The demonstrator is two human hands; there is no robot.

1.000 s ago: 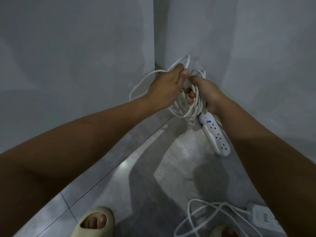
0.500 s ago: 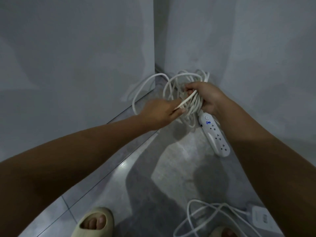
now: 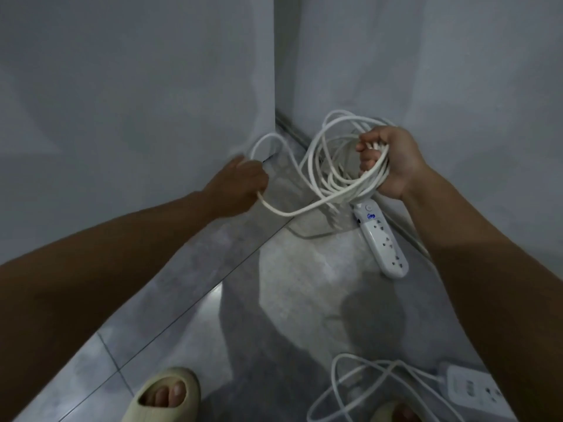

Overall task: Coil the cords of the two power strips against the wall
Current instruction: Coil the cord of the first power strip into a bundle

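My right hand [image 3: 393, 161] grips several loops of a white cord [image 3: 320, 166] bunched into a coil near the room's corner. Below that hand a white power strip [image 3: 382, 239] with blue marking hangs tilted, its lower end at the grey floor. My left hand [image 3: 240, 184] holds a loose stretch of the same cord down by the left wall's base, and the cord sags between both hands. A second white power strip [image 3: 475, 391] lies at the bottom right with its cord [image 3: 359, 388] in loose loops on the floor.
Two grey walls [image 3: 137, 102] meet in a corner just behind the coil. The floor [image 3: 289, 300] is grey tile. My feet in pale sandals [image 3: 166, 394] stand at the bottom edge, the right one beside the second cord.
My left hand has slid down and leftward along the cord, away from the coil toward the left wall. My right hand has lifted slightly with the bundle.
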